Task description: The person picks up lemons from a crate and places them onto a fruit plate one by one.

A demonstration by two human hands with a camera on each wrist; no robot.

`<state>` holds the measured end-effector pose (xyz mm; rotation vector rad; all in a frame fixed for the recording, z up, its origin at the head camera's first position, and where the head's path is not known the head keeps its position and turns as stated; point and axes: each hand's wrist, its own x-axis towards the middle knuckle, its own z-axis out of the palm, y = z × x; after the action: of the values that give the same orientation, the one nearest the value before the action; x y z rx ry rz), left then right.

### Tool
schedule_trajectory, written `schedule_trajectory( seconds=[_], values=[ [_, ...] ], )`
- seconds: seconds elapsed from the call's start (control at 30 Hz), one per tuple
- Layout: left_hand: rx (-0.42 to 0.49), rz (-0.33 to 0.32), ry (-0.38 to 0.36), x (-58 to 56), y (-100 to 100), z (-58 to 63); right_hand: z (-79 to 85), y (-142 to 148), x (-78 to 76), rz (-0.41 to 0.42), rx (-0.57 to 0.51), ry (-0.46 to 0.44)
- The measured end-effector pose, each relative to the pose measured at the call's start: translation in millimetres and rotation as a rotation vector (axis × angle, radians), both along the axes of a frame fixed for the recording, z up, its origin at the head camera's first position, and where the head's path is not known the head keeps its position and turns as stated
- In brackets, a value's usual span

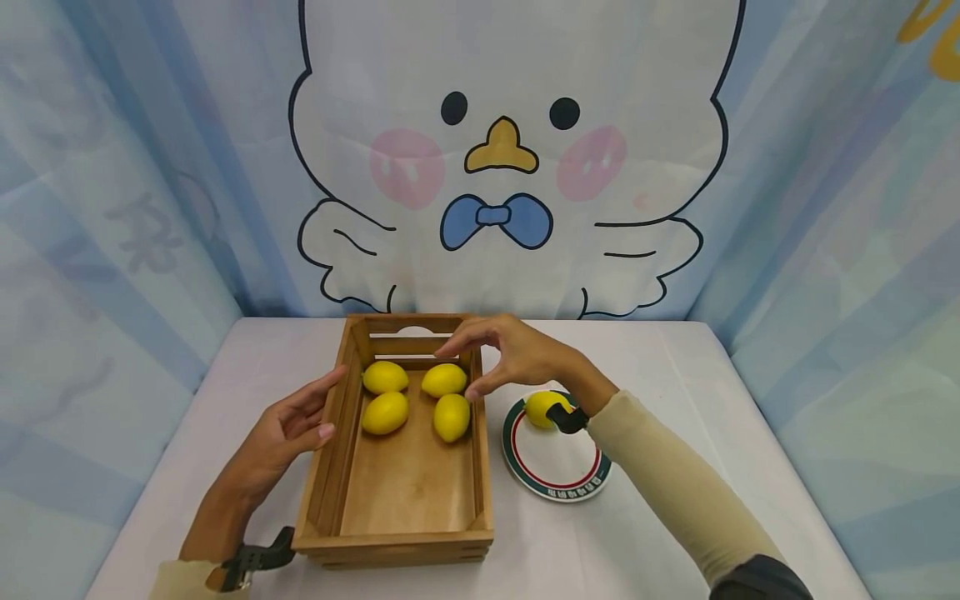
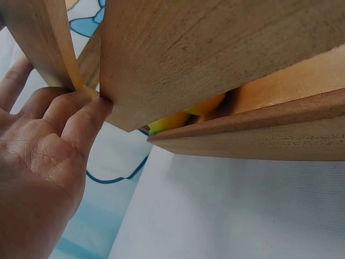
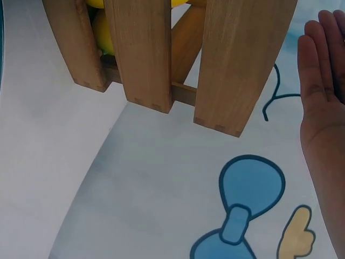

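Note:
A slatted wooden crate stands on the table with several yellow lemons on its floor toward the far end. My left hand is at the crate's left wall. In the left wrist view, its fingers touch the side slats near a gap. Over the crate's far right rim, my right hand holds nothing, thumb and fingers spread apart just above the lemons on that side. Right of the crate, another lemon lies on a round plate with green and red rings, partly covered by the right wrist strap.
A white cloth covers the table. Around it hang pale blue curtains, and the back one bears a cartoon bird with a blue bow tie. Each wrist wears a black strap.

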<state>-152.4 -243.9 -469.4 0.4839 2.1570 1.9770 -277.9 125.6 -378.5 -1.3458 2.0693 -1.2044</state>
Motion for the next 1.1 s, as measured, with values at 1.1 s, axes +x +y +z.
schedule_trajectory(
  seconds=[1.1],
  values=[
    [-0.002, 0.001, 0.017, -2.3, -3.1, -3.1, 6.0, -73.6, -47.1, 0.537, 0.438, -0.209]
  ],
)
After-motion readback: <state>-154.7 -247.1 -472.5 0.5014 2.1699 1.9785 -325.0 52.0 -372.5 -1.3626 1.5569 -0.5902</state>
